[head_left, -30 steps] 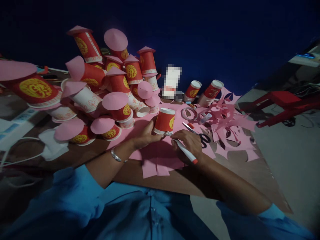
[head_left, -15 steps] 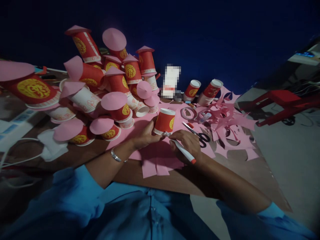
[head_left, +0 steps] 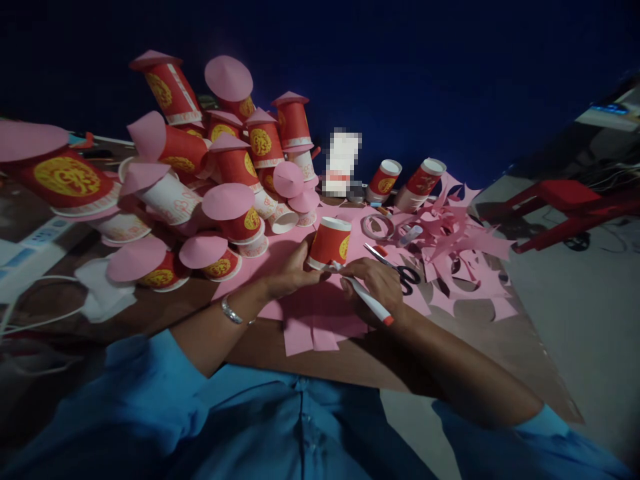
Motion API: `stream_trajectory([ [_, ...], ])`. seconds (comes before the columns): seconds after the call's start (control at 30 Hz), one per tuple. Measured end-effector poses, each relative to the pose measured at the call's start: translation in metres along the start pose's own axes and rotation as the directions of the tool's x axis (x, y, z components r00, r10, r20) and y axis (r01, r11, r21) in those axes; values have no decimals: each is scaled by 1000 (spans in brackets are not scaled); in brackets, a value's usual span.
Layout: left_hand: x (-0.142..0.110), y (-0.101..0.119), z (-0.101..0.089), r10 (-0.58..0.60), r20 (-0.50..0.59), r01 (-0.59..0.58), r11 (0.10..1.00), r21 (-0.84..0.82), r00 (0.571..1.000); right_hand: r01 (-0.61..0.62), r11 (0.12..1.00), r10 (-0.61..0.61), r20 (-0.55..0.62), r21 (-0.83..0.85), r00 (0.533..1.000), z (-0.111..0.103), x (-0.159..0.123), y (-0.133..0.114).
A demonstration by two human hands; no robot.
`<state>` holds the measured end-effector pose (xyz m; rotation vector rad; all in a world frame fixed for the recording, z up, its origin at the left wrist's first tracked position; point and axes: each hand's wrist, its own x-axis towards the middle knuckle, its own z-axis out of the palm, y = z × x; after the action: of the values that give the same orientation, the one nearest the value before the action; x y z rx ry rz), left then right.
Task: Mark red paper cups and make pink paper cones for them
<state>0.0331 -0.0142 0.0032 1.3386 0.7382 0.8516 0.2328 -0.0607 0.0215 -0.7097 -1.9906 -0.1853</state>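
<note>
A red paper cup (head_left: 329,244) with a yellow emblem and white bands stands slightly tilted in front of me. My left hand (head_left: 295,272) is closed round its left side and lower edge. In my right hand (head_left: 376,285) is a white marker (head_left: 367,300) with a red back end, its front pointing at the cup's lower rim. The right fingertips are close to that rim; whether they touch it I cannot tell. Pink paper sheets (head_left: 313,333) lie beneath both hands. Scissors (head_left: 407,277) with black handles rest just right of my right hand.
Stacked red and white cups with pink cone tops (head_left: 233,207) crowd the left side. Pink paper offcuts (head_left: 465,253), a tape roll (head_left: 379,227) and a glue stick (head_left: 410,235) lie to the right. Two cup stacks (head_left: 421,183) stand behind. A red stool (head_left: 560,203) is beyond the table.
The marker and right fingertips have shifted very slightly at the cup's lower rim. The left hand and the cup stay almost still.
</note>
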Motion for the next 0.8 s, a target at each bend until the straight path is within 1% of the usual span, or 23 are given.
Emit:
stream_trajectory([
  [0.27, -1, -3, 0, 12, -6, -13, 999, -52, 1000, 13, 999, -14, -33, -34, 999, 0, 2, 0],
  [0.4, -1, -3, 0, 10, -13, -11, 997, -71, 1000, 17, 999, -18, -25, -36, 1000, -1, 4, -1],
  [0.5, -1, -2, 0, 5, -20, -6, 998, -61, 1000, 19, 999, -20, -27, -40, 999, 0, 3, -1],
  [0.7, -2, -2, -2, -10, 4, 10, 999, -35, 1000, 20, 999, -21, -25, -35, 999, 1, 2, 0],
  [0.8, -1, -2, -2, 4, 7, -4, 999, -46, 1000, 15, 999, -16, -20, -42, 1000, 0, 2, 0],
])
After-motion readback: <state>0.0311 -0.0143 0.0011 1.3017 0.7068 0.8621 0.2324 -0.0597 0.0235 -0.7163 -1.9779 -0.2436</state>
